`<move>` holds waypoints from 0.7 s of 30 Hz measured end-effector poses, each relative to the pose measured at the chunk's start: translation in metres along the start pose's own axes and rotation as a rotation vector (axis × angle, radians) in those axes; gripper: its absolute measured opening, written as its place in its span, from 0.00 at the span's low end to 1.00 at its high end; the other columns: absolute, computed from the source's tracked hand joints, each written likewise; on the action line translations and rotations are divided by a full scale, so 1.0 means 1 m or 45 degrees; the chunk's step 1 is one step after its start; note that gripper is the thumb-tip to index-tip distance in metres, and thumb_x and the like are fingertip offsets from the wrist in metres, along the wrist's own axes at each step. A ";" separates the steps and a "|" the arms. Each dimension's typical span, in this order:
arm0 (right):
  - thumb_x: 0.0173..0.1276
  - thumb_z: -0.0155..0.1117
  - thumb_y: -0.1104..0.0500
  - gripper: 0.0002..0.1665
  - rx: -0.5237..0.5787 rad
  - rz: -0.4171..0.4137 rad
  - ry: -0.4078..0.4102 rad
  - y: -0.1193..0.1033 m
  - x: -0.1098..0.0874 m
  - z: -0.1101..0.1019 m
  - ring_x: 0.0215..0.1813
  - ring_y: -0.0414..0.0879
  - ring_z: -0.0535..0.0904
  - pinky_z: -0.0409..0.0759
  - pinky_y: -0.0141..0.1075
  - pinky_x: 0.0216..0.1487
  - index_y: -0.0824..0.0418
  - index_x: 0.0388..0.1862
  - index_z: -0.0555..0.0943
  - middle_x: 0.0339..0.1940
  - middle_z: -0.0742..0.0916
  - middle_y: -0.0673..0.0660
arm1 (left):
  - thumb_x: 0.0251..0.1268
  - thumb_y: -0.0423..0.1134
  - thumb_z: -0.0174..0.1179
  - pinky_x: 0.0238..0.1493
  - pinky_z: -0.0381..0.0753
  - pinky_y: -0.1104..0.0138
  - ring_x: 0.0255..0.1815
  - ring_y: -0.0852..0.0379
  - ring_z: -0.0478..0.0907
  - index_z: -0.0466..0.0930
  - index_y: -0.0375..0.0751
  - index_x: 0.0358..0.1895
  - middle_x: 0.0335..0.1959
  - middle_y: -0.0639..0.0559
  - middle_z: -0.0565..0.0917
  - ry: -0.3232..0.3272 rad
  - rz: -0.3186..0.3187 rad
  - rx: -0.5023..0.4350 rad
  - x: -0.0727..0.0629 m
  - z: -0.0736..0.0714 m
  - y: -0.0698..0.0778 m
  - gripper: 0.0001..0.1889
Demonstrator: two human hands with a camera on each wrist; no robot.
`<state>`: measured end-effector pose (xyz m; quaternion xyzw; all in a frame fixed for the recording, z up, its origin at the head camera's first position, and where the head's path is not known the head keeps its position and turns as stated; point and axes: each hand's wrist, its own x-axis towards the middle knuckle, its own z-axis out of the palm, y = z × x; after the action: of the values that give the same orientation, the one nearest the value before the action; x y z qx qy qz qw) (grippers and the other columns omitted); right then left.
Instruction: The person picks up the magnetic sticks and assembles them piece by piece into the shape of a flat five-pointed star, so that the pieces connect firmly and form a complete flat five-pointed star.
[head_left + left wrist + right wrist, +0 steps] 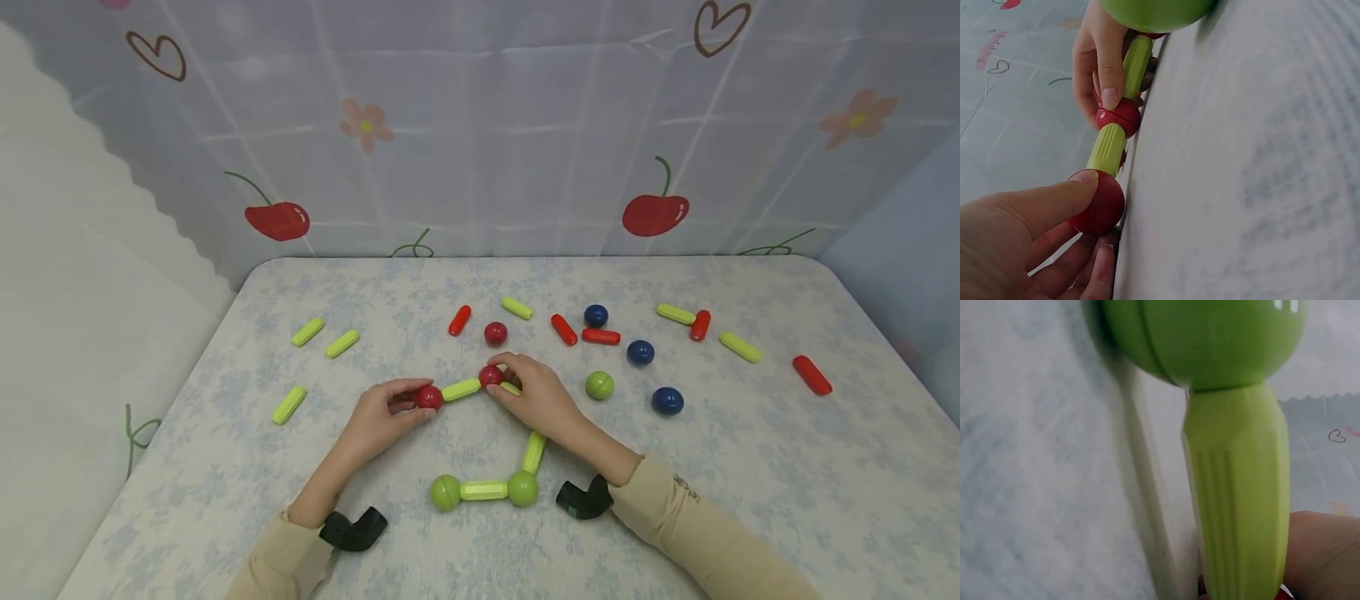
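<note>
My left hand (381, 417) pinches a red ball (430, 397) between thumb and fingers. From that ball a yellow-green rod (461, 389) runs to a second red ball (491, 377), which my right hand (538, 398) pinches. Another yellow-green rod (1138, 65) continues from the second ball, mostly hidden under the right hand in the head view. Nearer me, a rod (534, 452) comes out from below the right hand to a green ball (522, 488). A further rod (483, 490) joins it to another green ball (446, 492). The right wrist view shows a green ball (1210, 337) and its rod (1238, 487) up close.
Loose yellow-green rods (289, 405) lie at the left. Behind the hands are a red ball (496, 334) and short red rods (564, 330). To the right are a green ball (600, 385), blue balls (667, 401) and more rods (812, 375). A patterned curtain (480, 133) hangs behind the table.
</note>
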<state>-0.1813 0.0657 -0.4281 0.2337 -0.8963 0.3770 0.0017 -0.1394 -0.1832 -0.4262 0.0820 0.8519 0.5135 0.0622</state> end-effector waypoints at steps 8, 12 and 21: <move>0.63 0.66 0.59 0.17 0.011 0.083 -0.120 -0.008 -0.007 -0.014 0.28 0.42 0.70 0.72 0.36 0.30 0.57 0.51 0.77 0.27 0.77 0.48 | 0.55 0.33 0.68 0.46 0.76 0.68 0.48 0.52 0.78 0.78 0.35 0.55 0.48 0.45 0.80 0.017 0.019 0.003 0.002 0.002 -0.002 0.22; 0.63 0.66 0.58 0.17 0.030 0.054 -0.144 -0.006 -0.009 -0.016 0.28 0.41 0.71 0.73 0.35 0.30 0.58 0.50 0.77 0.28 0.78 0.47 | 0.54 0.34 0.69 0.45 0.76 0.68 0.46 0.53 0.78 0.79 0.37 0.54 0.48 0.46 0.80 0.012 0.028 0.040 0.002 0.003 -0.001 0.21; 0.64 0.66 0.56 0.18 0.089 -0.025 -0.097 0.004 -0.009 -0.011 0.27 0.41 0.71 0.73 0.35 0.29 0.58 0.52 0.79 0.28 0.77 0.46 | 0.54 0.34 0.69 0.43 0.77 0.66 0.40 0.57 0.77 0.80 0.38 0.51 0.44 0.50 0.81 -0.038 0.030 0.097 -0.003 0.002 0.004 0.19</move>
<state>-0.1772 0.0794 -0.4247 0.2566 -0.8796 0.3989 -0.0371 -0.1356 -0.1800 -0.4236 0.1020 0.8688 0.4800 0.0659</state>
